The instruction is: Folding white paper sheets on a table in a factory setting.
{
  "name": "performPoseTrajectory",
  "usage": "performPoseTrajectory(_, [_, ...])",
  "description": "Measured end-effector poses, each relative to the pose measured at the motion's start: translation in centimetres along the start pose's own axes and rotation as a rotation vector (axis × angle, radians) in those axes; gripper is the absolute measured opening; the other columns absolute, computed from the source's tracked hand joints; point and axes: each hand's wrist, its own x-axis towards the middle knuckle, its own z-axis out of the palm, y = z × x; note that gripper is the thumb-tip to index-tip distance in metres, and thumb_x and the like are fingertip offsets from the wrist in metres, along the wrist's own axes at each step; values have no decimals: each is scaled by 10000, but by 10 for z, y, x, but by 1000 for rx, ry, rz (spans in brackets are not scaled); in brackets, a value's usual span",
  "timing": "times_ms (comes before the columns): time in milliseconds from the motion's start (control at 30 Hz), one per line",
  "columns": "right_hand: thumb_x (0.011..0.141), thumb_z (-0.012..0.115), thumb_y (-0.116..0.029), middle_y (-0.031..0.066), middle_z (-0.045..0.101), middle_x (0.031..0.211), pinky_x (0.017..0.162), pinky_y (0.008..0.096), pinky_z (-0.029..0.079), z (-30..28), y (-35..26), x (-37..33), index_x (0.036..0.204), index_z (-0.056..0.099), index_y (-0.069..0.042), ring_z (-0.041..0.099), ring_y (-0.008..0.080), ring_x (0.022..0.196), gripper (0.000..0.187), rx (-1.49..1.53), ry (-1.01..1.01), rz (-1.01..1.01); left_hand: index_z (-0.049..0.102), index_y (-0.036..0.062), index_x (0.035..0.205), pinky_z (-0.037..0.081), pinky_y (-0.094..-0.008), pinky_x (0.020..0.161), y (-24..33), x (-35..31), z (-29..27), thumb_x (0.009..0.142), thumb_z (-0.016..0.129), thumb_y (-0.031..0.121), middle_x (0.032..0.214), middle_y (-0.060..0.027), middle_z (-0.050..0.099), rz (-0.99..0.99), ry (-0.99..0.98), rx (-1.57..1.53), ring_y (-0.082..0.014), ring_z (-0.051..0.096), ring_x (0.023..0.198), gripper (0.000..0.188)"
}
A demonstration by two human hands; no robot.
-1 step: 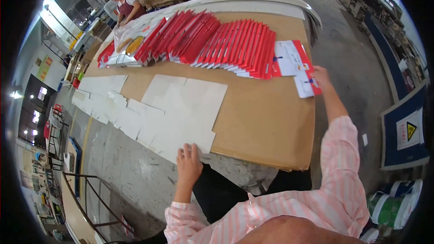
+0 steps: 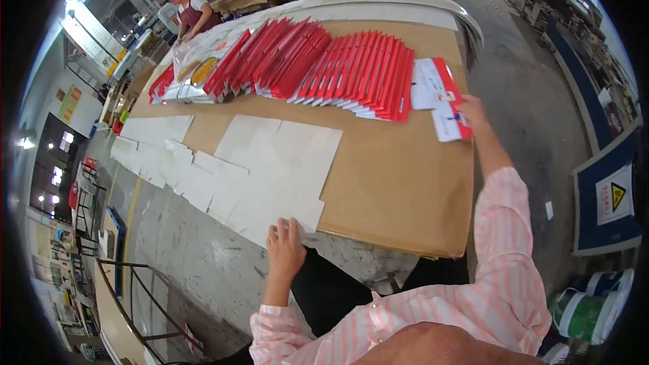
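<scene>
My right hand (image 2: 472, 109) reaches out at the right edge of the table. Its fingers are closed on a flat red-and-white printed carton (image 2: 446, 126). Partly beneath it lies another red-and-white flat carton (image 2: 426, 86), beside the end of a long leaning row of red flat cartons (image 2: 368, 71). My left hand (image 2: 286, 251) rests at the near edge of a large white cardboard sheet (image 2: 284, 162). Its fingers are stretched out and slightly apart, with nothing held in them.
A brown cardboard sheet (image 2: 399, 189) covers the table. A clear plastic bag (image 2: 190, 54) lies at the row's far left, near a person (image 2: 196, 17) in a dark red apron. A metal frame (image 2: 135, 297) stands at lower left, a blue warning panel (image 2: 608, 196) at right.
My right hand and the carton in it have shifted slightly left and up. The whole view has moved a little; my left hand stays at the sheet's edge.
</scene>
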Motion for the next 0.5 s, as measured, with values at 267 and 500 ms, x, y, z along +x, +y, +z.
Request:
performPoseTrajectory(267, [869, 549, -397, 176, 622, 1137, 901, 449, 462, 161, -133, -7, 1218, 591, -137, 580, 355, 1077, 437, -414, -118, 14, 388, 80, 1364, 386, -518, 980, -15, -17, -13, 637, 633, 78, 1366, -214, 387, -102, -12, 8, -471, 401, 1190, 767])
performPoseTrajectory(500, [855, 595, -294, 64, 597, 683, 491, 311, 451, 90, -64, -77, 1347, 444, -47, 544, 148, 528, 571, -150, -429, -67, 592, 35, 1033, 456, -428, 854, -55, 4, -30, 727, 596, 127, 1086, -119, 598, 13, -105, -287, -349, 555, 996, 320])
